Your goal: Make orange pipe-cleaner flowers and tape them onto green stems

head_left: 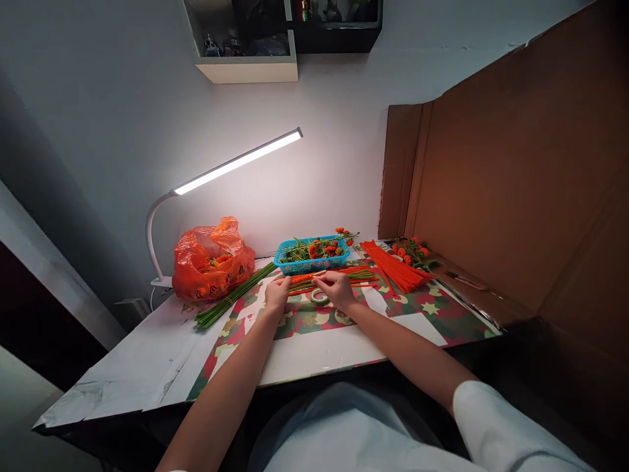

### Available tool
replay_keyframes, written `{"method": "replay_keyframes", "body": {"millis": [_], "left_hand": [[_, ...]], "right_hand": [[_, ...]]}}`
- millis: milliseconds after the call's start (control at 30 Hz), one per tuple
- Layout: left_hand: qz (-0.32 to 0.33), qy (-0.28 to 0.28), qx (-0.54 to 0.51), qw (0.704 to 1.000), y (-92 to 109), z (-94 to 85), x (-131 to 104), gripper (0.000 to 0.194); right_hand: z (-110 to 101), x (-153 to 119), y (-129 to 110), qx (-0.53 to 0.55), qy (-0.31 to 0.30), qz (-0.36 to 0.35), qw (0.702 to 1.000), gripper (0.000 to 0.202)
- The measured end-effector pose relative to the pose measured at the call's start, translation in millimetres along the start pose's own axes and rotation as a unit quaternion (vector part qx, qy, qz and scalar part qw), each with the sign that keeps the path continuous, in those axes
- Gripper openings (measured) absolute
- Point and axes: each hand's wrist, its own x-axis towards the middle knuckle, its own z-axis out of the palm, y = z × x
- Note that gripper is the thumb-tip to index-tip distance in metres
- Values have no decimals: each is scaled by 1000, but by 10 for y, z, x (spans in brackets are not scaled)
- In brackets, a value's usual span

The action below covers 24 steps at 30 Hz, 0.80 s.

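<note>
Both my hands are closed in a pinch above the middle of the table. An orange pipe cleaner stretches between them, its ends hidden by the fingers. My left hand grips its left end; my right hand pinches near its right end. Behind and below the hands lie green stems and more orange pipe cleaners. A roll of green tape rests on the table just beneath my right hand. Just beyond stands a blue basket with orange flowers and green stems.
On the left are an orange plastic bag, a bundle of green stems and a lit lamp. A fan of orange pipe cleaners and orange flowers lie right. A cardboard wall borders the table's right side.
</note>
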Motion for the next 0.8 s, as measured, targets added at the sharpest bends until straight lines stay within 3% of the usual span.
{"method": "replay_keyframes", "body": {"millis": [100, 233, 300, 500, 800], "left_hand": [[-7, -20, -57, 998, 56, 23, -24, 37], [20, -77, -109, 991, 146, 0, -62, 37], [45, -96, -101, 989, 174, -28, -73, 38], [146, -134, -11, 980, 188, -104, -73, 36], [219, -118, 95, 964, 208, -144, -91, 35]], "right_hand": [[2, 41, -10, 89, -11, 93, 992, 43], [-88, 120, -21, 196, -124, 165, 959, 47], [-171, 155, -32, 208, -150, 189, 948, 47], [-387, 194, -51, 121, -259, 231, 930, 28], [-356, 183, 53, -2, -244, 188, 951, 19]]}}
